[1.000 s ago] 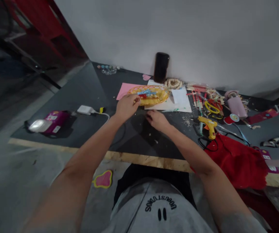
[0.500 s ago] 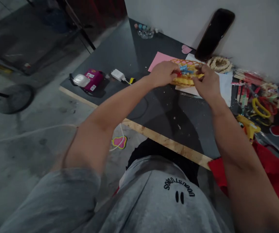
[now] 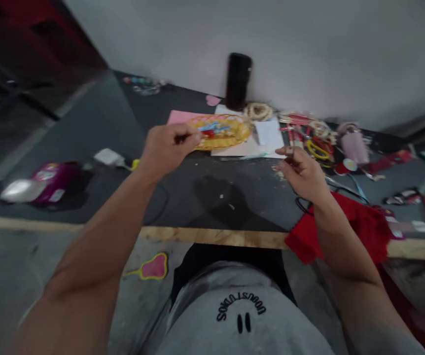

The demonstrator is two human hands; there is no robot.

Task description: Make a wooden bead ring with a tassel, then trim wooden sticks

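Work seems centred on the yellow basket between left grip and right grip; a careful pinch is called for; what either holds cannot be told.

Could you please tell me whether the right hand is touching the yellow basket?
No, the right hand is to the right of the yellow basket, with a visible gap between them.

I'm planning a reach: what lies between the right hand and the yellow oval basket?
In the head view, white paper lies between the right hand and the yellow oval basket.
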